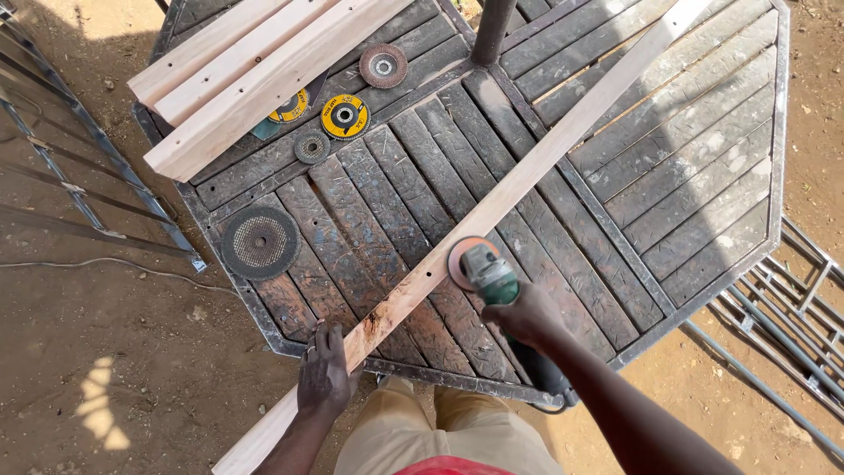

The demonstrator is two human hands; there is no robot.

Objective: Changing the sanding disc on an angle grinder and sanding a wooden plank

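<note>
A long pale wooden batten (527,171) lies diagonally across a dark slatted octagonal table (615,290), its near end reaching past the table edge. My left hand (323,374) presses flat on the batten near that end, beside a reddish stain. My right hand (526,315) grips a green angle grinder (489,274) whose orange sanding disc (463,257) touches the batten's edge about mid-length. The grinder's dark rear body runs down past my forearm.
Three pale planks (255,70) are stacked at the table's far left. Loose discs lie near them: a large dark one (260,242), a yellow one (345,116), a small grey one (312,147), a flap disc (383,65). Metal frames (774,308) lie on the dirt both sides.
</note>
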